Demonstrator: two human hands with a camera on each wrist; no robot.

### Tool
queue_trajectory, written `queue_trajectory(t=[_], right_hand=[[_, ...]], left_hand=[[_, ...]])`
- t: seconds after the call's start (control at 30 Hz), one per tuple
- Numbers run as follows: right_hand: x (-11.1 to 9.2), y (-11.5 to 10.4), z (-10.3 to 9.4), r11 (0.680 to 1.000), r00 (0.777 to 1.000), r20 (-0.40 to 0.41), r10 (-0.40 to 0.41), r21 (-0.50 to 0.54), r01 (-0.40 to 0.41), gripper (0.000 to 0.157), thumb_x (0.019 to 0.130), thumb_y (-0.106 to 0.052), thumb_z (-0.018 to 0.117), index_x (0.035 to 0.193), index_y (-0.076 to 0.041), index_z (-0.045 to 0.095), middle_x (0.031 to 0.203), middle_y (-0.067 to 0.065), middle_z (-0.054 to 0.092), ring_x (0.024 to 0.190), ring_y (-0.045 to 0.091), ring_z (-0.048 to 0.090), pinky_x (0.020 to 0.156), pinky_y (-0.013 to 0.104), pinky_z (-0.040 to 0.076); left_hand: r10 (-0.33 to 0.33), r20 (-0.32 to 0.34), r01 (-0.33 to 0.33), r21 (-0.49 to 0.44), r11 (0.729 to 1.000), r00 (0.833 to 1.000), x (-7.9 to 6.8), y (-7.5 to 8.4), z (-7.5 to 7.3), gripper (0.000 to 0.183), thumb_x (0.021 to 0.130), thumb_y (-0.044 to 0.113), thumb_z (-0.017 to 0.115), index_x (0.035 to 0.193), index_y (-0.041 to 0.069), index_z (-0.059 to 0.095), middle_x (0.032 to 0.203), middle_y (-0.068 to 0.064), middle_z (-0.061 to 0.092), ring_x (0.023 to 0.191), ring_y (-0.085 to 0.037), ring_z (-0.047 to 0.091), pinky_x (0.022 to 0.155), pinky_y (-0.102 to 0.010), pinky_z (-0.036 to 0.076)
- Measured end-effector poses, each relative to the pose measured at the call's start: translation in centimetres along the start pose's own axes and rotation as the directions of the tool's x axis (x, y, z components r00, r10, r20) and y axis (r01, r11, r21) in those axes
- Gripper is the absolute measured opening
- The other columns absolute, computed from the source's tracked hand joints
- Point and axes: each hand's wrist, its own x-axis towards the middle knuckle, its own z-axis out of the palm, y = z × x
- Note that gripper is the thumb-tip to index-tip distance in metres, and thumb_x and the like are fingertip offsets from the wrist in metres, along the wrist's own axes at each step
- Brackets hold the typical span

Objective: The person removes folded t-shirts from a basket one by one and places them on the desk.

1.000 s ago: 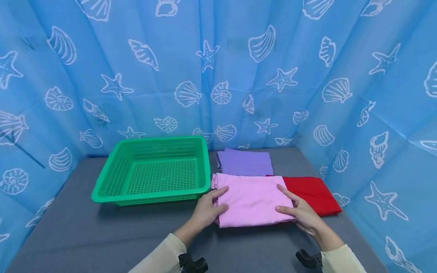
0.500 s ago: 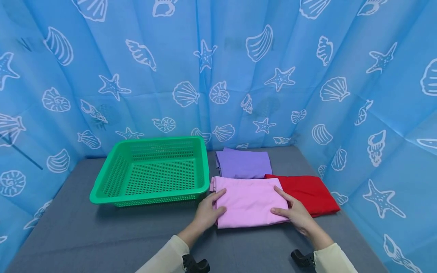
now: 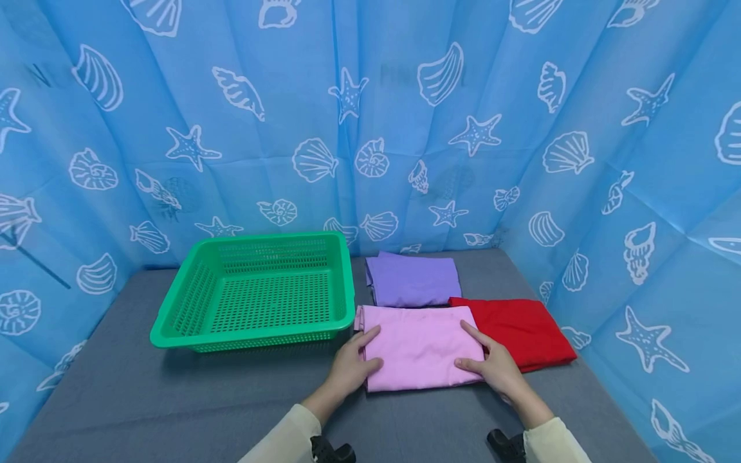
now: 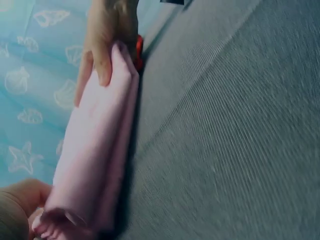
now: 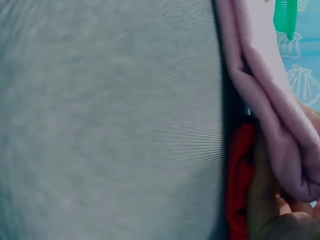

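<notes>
A folded pink cloth (image 3: 419,350) is between my hands in the head view. My left hand (image 3: 350,366) grips its left edge, where layered folds show, with the thumb on top. At the opposite edge my right hand (image 3: 499,366) holds it, thumb over the upper face. The right wrist view shows fingers (image 5: 262,185) of that hand under the cloth's doubled edge, beside the red cloth (image 5: 240,180). Seen from the left wrist, the pink cloth (image 4: 92,150) is a thick folded slab close over the grey surface.
A green perforated basket (image 3: 249,339) stands to the left, with nothing in it. Behind the pink cloth lies a folded purple cloth (image 3: 413,280). The folded red cloth sits at the right. A blue shell-patterned curtain (image 3: 370,128) borders the grey table (image 3: 231,399).
The pink cloth has shifted a little toward me, uncovering more of the purple cloth. Its right edge and my right hand have moved left, so more of the red cloth shows.
</notes>
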Motion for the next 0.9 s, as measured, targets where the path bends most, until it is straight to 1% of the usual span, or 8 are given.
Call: queue_trajectory(t=[0.23,0.37,0.47,0.63,0.73,0.8,0.87,0.9], right_hand=[[0.3,0.4,0.5,0.993,0.997,-0.057,-0.055,-0.107,0.048,0.088,0.078,-0.025,0.083,0.153,-0.015,0.038,0.151,0.028,0.036,0.137,0.048,0.034,0.098,0.059,0.047],[0.7,0.5,0.7,0.991,0.996,-0.065,-0.065,-0.12,0.057,0.088,0.077,-0.024,0.084,0.152,-0.013,0.039,0.15,0.028,0.038,0.135,0.049,0.036,0.096,0.058,0.049],[1.1,0.5,0.6,0.991,0.997,-0.065,-0.052,-0.124,0.044,0.089,0.077,-0.023,0.084,0.152,-0.014,0.038,0.15,0.028,0.037,0.136,0.048,0.035,0.096,0.057,0.049],[1.9,0.3,0.0,0.991,0.997,-0.066,-0.046,-0.13,0.037,0.087,0.079,-0.022,0.082,0.153,-0.015,0.037,0.151,0.028,0.036,0.137,0.049,0.034,0.099,0.06,0.045],[2.2,0.3,0.0,0.991,0.997,-0.061,-0.045,-0.13,0.037,0.088,0.078,-0.023,0.083,0.153,-0.014,0.036,0.151,0.029,0.035,0.136,0.05,0.033,0.098,0.06,0.046],[2.3,0.3,0.1,0.992,0.998,-0.053,-0.044,-0.122,0.037,0.09,0.078,-0.023,0.083,0.153,-0.014,0.036,0.151,0.03,0.035,0.136,0.05,0.033,0.097,0.059,0.047],[2.4,0.3,0.0,0.991,0.998,-0.04,-0.048,-0.124,0.043,0.091,0.077,-0.025,0.084,0.153,-0.012,0.036,0.15,0.03,0.035,0.135,0.051,0.034,0.096,0.059,0.049],[2.4,0.2,-0.2,0.99,0.998,-0.027,-0.054,-0.13,0.05,0.091,0.077,-0.025,0.084,0.153,-0.011,0.036,0.149,0.031,0.036,0.135,0.051,0.034,0.095,0.059,0.049]], left_hand=[[0.001,-0.014,-0.002,-0.005,1.0,1.0,0.3,-1.1,0.1,0.062,0.08,0.018,0.074,0.14,0.013,0.057,0.147,-0.027,0.045,0.136,-0.044,0.042,0.108,-0.06,0.036],[0.008,-0.028,-0.008,-0.002,1.0,1.0,0.5,-1.5,0.2,0.061,0.08,0.019,0.075,0.139,0.012,0.058,0.145,-0.026,0.047,0.135,-0.043,0.044,0.107,-0.059,0.038],[0.011,-0.037,-0.011,-0.014,1.0,0.999,0.8,-1.6,0.3,0.061,0.081,0.018,0.075,0.139,0.011,0.058,0.144,-0.024,0.049,0.135,-0.041,0.044,0.108,-0.058,0.037],[0.019,-0.036,-0.02,-0.03,0.999,0.999,1.8,-1.2,0.6,0.06,0.083,0.017,0.075,0.14,0.009,0.056,0.145,-0.021,0.049,0.138,-0.039,0.042,0.11,-0.056,0.036],[0.009,-0.033,-0.01,-0.028,1.0,0.999,2.1,-1.0,0.4,0.06,0.084,0.016,0.075,0.14,0.008,0.056,0.145,-0.021,0.05,0.136,-0.039,0.043,0.109,-0.055,0.037],[0.003,-0.025,-0.003,-0.023,1.0,1.0,2.1,-1.1,0.1,0.058,0.085,0.016,0.074,0.14,0.008,0.056,0.144,-0.022,0.051,0.131,-0.038,0.049,0.105,-0.053,0.042],[-0.006,-0.01,0.006,-0.027,1.0,1.0,2.0,-1.3,-0.3,0.057,0.086,0.016,0.074,0.139,0.008,0.057,0.137,-0.023,0.055,0.111,-0.033,0.062,0.091,-0.046,0.053],[-0.008,0.002,0.008,-0.029,1.0,1.0,1.9,-1.4,-0.6,0.056,0.086,0.016,0.074,0.139,0.008,0.057,0.133,-0.024,0.057,0.1,-0.028,0.065,0.082,-0.041,0.056]])
